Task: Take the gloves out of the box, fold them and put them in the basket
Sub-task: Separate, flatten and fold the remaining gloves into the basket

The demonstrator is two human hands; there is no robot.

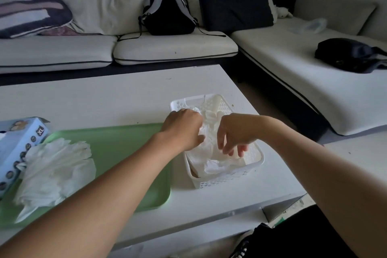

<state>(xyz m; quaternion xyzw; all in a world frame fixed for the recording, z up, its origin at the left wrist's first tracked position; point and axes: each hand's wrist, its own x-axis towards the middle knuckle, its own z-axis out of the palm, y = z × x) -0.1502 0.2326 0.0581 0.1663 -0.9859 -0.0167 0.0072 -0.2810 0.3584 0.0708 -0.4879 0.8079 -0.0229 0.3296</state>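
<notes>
A white perforated basket stands on the white table, right of centre, with folded white gloves lying inside it. My left hand reaches over the basket's left rim, its thumb and curled fingers pinching a glove in the basket. My right hand hovers inside the basket with its fingers spread and pointing down, holding nothing. A loose pile of unfolded white gloves lies on the left part of a green tray. The blue glove box, marked XL, sits at the far left edge.
The table's front edge is close to my body. A sofa with cushions and a black backpack runs behind the table. A dark bag lies on the sofa section to the right.
</notes>
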